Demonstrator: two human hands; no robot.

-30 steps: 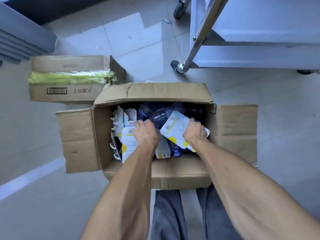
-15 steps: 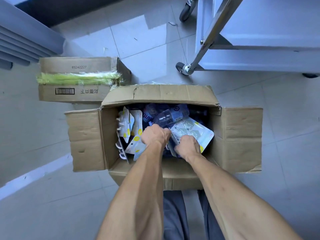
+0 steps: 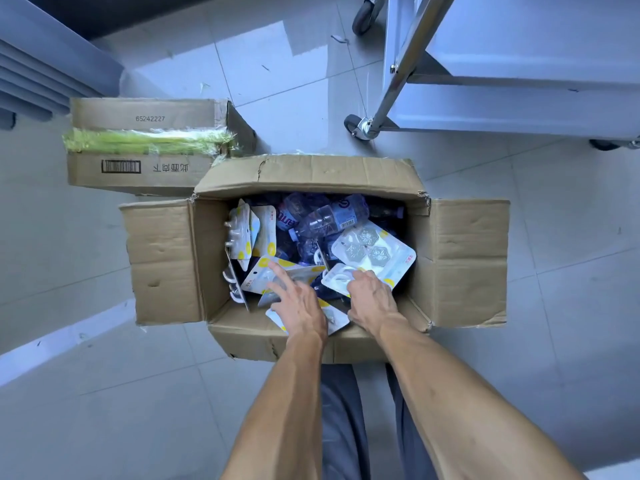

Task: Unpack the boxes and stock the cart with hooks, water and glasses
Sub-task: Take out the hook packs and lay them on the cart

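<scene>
An open cardboard box (image 3: 464,258) sits on the floor in front of me. Inside lie several white-and-yellow hook packs and clear water bottles (image 3: 329,216). My left hand (image 3: 298,299) reaches in with its fingers spread, the index finger stretched over a hook pack (image 3: 263,277) near the box's front. My right hand (image 3: 372,299) pinches the edge of a small white hook pack (image 3: 337,278). Behind it lies a larger hook pack (image 3: 375,251) with three silver hooks. More hook packs (image 3: 246,230) stand against the left wall.
A second cardboard box (image 3: 145,168), closed with green tape, stands at the back left. The metal cart (image 3: 519,109) on castors is at the back right. Grey tiled floor surrounds the boxes. My legs are below the open box.
Both hands have drawn back toward the box's front. The left hand has opened from a fist to spread fingers. The right hand now pinches a small white pack.
</scene>
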